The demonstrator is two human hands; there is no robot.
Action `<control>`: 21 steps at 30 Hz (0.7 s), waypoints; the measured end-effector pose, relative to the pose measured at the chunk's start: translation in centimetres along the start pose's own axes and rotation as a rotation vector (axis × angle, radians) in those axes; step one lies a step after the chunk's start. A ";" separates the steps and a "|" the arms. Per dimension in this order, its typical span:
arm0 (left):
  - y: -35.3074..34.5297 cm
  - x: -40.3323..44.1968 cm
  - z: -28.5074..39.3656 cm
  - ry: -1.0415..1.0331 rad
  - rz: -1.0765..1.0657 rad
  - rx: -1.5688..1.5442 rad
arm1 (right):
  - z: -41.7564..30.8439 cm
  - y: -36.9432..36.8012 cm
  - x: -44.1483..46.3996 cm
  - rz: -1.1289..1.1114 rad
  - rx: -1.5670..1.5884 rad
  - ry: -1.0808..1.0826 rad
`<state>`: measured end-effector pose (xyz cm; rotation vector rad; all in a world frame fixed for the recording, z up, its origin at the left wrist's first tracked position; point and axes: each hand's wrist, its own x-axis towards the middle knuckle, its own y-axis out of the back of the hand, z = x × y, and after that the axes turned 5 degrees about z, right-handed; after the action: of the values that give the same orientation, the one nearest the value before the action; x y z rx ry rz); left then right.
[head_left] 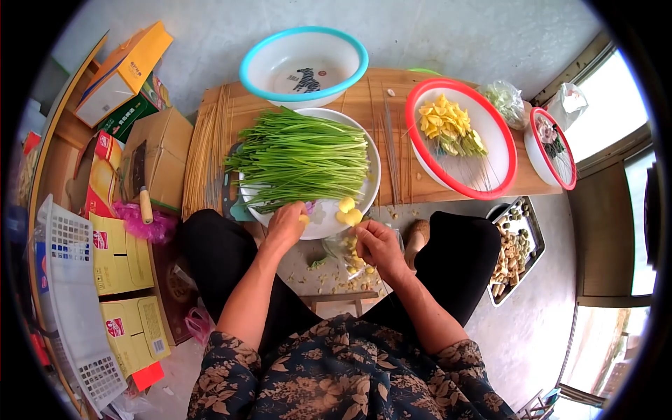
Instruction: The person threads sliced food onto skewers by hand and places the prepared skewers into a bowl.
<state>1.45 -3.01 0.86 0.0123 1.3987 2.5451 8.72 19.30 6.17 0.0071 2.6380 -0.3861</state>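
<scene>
My left hand [285,225] is closed at the near rim of the white plate [374,168], with a small yellow slice [304,219] at its fingertips. A large heap of long green chives [304,154] covers most of that plate. To the right, my right hand [380,246] is closed in a pinch on a thin skewer, mostly hidden by the fingers. Several round yellow slices [348,212] cluster just beyond its fingertips, over the plate's edge. Below the right hand, a clear plastic bag [343,248] holds more yellow pieces.
Bamboo skewers [203,161] lie along the wooden table's left side. A blue-rimmed basin [304,63] stands behind the plate. At right, a red-rimmed basin [500,157] holds skewered yellow slices. A metal tray [514,248] sits on the floor. Boxes [122,252] and a cleaver [142,182] are at left.
</scene>
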 end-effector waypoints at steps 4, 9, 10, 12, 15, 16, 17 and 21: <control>0.4 1.4 0.4 0.353 -0.069 -0.746 | 0.5 -0.3 -0.3 -0.028 -0.124 0.000; 1.1 1.6 0.9 0.463 -0.037 -1.155 | 0.3 -1.1 -0.9 -0.071 -0.221 0.039; 1.1 1.6 1.1 0.476 -0.038 -1.190 | 0.3 -1.2 -0.9 -0.083 -0.207 0.038; 0.9 1.5 1.2 0.491 -0.040 -1.226 | 0.4 -1.2 -0.8 -0.094 -0.194 0.035; 0.7 1.6 1.2 0.499 -0.041 -1.309 | 0.7 -1.2 -0.6 -0.073 -0.170 0.076; 0.8 1.5 1.3 0.490 -0.044 -1.330 | 0.8 -1.2 -0.5 -0.065 -0.176 0.084; 0.8 1.5 1.5 0.480 -0.047 -1.351 | 0.8 -1.3 -0.5 -0.056 -0.181 0.093; 0.8 1.6 1.9 0.487 -0.046 -1.362 | 0.8 -1.3 -0.4 -0.056 -0.191 0.083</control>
<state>-0.03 -1.56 2.40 -0.8609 -0.4937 2.9744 9.33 17.83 6.05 -0.1155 2.7512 -0.1539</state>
